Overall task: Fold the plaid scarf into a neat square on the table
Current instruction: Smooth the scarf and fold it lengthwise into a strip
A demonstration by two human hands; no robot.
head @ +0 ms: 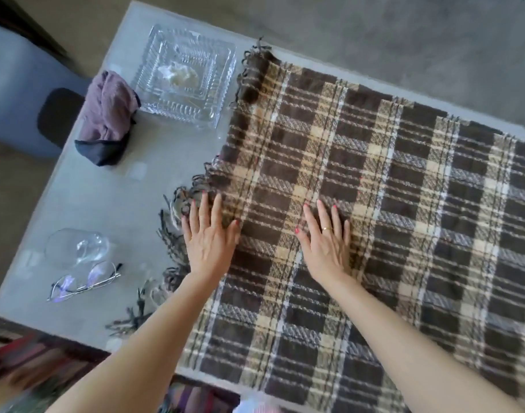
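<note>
The plaid scarf, brown, tan and white with a dark fringe along its left edge, lies spread flat over most of the grey table and runs out of view on the right. My left hand rests palm down, fingers spread, on the scarf's fringed left edge. A little to the right, my right hand, with a ring on one finger, presses flat on the cloth. Neither hand grips anything.
Left of the scarf stand a square cut-glass dish, a bundled mauve and black cloth, an overturned clear glass and a pair of spectacles. A grey chair stands beyond the table's left edge.
</note>
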